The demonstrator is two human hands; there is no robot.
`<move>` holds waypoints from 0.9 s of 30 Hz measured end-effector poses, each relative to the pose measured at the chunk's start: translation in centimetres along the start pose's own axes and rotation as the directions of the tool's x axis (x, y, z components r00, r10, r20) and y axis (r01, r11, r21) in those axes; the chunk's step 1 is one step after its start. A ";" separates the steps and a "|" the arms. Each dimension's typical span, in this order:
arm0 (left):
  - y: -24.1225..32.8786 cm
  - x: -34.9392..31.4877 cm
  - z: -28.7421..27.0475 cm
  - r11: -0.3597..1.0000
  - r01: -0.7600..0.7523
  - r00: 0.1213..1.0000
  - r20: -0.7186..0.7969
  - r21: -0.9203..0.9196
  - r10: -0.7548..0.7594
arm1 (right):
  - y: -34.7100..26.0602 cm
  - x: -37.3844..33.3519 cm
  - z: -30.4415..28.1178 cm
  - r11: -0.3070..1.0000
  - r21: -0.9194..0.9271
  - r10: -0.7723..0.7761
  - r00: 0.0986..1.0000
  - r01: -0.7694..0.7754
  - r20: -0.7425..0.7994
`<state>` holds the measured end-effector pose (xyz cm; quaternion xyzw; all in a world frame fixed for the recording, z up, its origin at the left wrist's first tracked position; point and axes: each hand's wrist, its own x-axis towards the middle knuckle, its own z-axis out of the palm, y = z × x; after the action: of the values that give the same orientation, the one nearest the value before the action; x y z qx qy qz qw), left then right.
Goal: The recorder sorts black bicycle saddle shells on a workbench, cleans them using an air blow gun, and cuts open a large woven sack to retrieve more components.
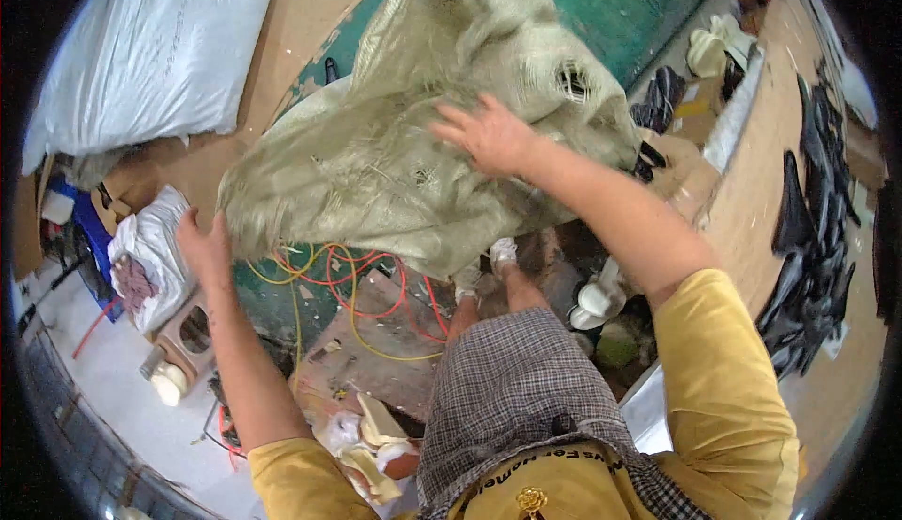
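Note:
A large pale green woven sack spreads out in front of me, creased and frayed, with a torn hole on its right side. My right hand lies over its middle, fingers spread and slightly blurred. At the sack's left edge is my left hand, thumb and fingers apart, right beside the cloth; whether it touches the fabric is hard to make out. Below the sack, red and yellow hoses loop across the floor.
A full white plastic sack lies at the upper left, above a smaller white bag with a pinkish cloth. Black pieces are heaped on the board at the right. Foam-like scraps lie near my legs. Boxes stand at the upper right.

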<state>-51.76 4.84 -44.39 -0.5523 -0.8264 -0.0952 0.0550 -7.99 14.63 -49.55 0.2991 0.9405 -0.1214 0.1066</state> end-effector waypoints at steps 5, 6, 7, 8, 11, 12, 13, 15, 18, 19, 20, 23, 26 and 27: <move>17.3 -5.8 7.6 0.747 0.217 0.868 0.475 -0.629 0.148 | 1.9 -9.0 8.5 0.980 0.101 0.032 0.634 -0.172 0.773; 19.4 -7.2 10.0 0.710 0.148 0.843 0.464 -0.689 0.274 | 2.4 -10.1 8.5 0.991 0.071 -0.006 0.492 -0.114 0.871; 20.7 -8.4 12.5 0.690 0.081 0.807 0.454 -0.719 0.378 | 3.0 -10.6 8.5 0.998 0.050 -0.031 0.338 -0.048 0.940; 22.5 -9.6 15.0 0.702 -0.058 0.825 0.362 -0.710 0.435 | 4.0 -11.3 8.5 1.000 -0.001 0.009 0.297 -0.029 0.955; 25.6 -14.7 20.4 0.774 -0.268 0.733 0.400 -0.573 0.550 | 4.8 -9.0 5.4 0.997 0.045 -0.027 0.293 -0.057 0.956; 26.3 -16.4 21.3 0.811 -0.376 0.629 0.519 -0.448 0.579 | 4.4 -7.4 4.2 0.985 0.142 -0.097 0.357 -0.102 0.929; 27.8 -17.5 21.4 0.808 -0.358 0.618 0.531 -0.468 0.580 | 4.3 -6.1 3.5 0.953 0.264 -0.131 0.591 -0.145 0.796; 29.5 -18.6 20.9 0.807 -0.208 -0.002 0.825 -0.553 0.565 | 3.2 -1.8 6.3 0.805 0.567 -0.096 0.904 -0.176 0.416; 29.2 -24.1 20.0 0.813 -0.050 -0.091 0.813 -0.580 0.575 | 2.6 2.6 13.4 0.694 0.655 -0.029 0.897 -0.299 0.441; 29.2 -25.1 19.0 0.827 0.040 -0.140 0.817 -0.560 0.560 | 3.1 0.6 16.8 0.784 0.529 -0.051 0.815 -0.325 0.577; 29.0 -25.8 18.5 0.839 0.128 -0.187 0.818 -0.529 0.544 | 3.6 -1.4 19.2 0.861 0.396 -0.058 0.714 -0.318 0.698; 20.4 -27.6 19.2 0.611 0.768 -0.110 0.901 -0.190 0.419 | 4.1 -4.3 18.3 0.943 0.255 -0.201 0.247 -0.212 0.948; 21.8 -24.9 20.1 0.270 0.940 0.167 0.972 -0.207 0.162 | 10.1 -11.8 18.0 0.926 0.234 -0.181 0.195 -0.298 0.964; 23.0 -23.5 20.6 0.283 0.893 0.332 0.937 -0.350 0.111 | 10.8 -11.6 16.9 0.957 0.163 -0.157 0.045 -0.241 0.987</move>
<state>-21.24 -3.34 -66.89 -0.1705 -0.6725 -0.2318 -0.6818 9.74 12.01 -64.18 0.1711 0.5662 -0.4248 0.6853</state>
